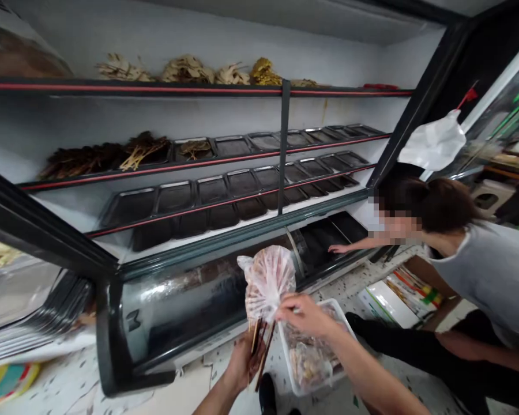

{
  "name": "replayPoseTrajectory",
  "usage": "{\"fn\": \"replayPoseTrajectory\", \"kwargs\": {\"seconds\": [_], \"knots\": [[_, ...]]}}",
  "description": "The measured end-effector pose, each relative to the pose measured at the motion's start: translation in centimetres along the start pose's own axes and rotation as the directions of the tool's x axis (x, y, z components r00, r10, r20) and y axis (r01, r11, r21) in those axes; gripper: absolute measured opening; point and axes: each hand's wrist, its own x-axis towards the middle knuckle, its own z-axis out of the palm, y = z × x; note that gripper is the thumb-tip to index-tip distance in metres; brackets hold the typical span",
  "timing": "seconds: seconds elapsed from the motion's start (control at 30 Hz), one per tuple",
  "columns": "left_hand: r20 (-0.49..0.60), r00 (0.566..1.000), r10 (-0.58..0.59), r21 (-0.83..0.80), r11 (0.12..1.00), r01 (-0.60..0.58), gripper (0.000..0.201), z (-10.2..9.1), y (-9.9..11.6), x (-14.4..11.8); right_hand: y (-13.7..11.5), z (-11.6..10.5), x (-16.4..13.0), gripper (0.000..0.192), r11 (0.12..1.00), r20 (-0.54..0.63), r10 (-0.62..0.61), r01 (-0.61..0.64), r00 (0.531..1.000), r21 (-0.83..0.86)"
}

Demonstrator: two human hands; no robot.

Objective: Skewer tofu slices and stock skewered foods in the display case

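Observation:
My left hand (247, 358) is wrapped round the lower ends of a bundle of wooden skewers (263, 351). Pale pinkish food on their upper part is covered by a clear plastic bag (270, 276), gathered and crinkled toward the sticks. With its fingers pinched, my right hand (305, 314) grips the bag's gathered edge just above the sticks. Below my right forearm, a white plastic tub (294, 377) stands on the floor, holding more food in clear bags (309, 363). My right arm hides part of it.
A display cabinet with rows of black trays (175, 196) fills the view ahead. Skewers (90, 158) lie on its shelves. At right, a person (480, 259) crouches, reaching into the cabinet's low compartment. Near them is an open cardboard box (419, 282). Stacked trays (47, 311) stand at left.

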Motion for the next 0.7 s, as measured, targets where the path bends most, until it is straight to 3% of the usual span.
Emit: {"fn": "replayPoseTrajectory", "kwargs": {"seconds": [0.07,0.13,0.23,0.33,0.43,0.53,0.63,0.7], "knots": [[0.064,0.998,0.007,0.049,0.999,-0.01,0.042,0.9,0.3,1.1,0.2,-1.4,0.7,0.035,0.984,-0.18,0.063,-0.031,0.982,0.177],[0.096,0.995,-0.012,0.073,0.997,0.005,0.044,2.0,0.6,2.1,0.7,-2.6,1.6,0.044,0.952,-0.286,0.201,-0.118,0.937,0.281],[0.138,0.99,-0.006,0.023,1.0,0.003,0.045,3.7,1.4,3.4,1.0,-4.4,2.6,0.044,0.961,-0.253,0.275,-0.27,0.928,0.056],[0.219,0.976,-0.012,-0.043,0.999,0.022,0.04,4.9,2.6,4.5,-0.1,-5.7,3.1,0.04,0.971,-0.15,0.143,-0.168,0.978,-0.172],[0.291,0.956,-0.044,-0.069,0.995,0.067,0.036,5.8,3.7,5.8,-1.2,-6.2,3.8,0.041,0.993,-0.101,0.021,-0.032,0.995,-0.111],[0.314,0.949,-0.04,-0.048,0.997,0.058,0.039,6.4,4.2,7.5,-1.4,-6.0,4.7,0.042,0.993,-0.184,0.022,-0.042,0.983,-0.107],[0.292,0.956,-0.03,0.049,0.999,0.016,0.048,7.2,4.0,9.3,-1.5,-5.8,5.6,0.043,0.955,-0.211,-0.038,-0.026,0.977,-0.294],[0.271,0.962,-0.001,0.11,0.994,-0.03,0.053,7.9,3.7,10.2,-2.2,-5.8,6.0,0.042,0.865,-0.182,-0.063,-0.038,0.981,-0.501]]}}
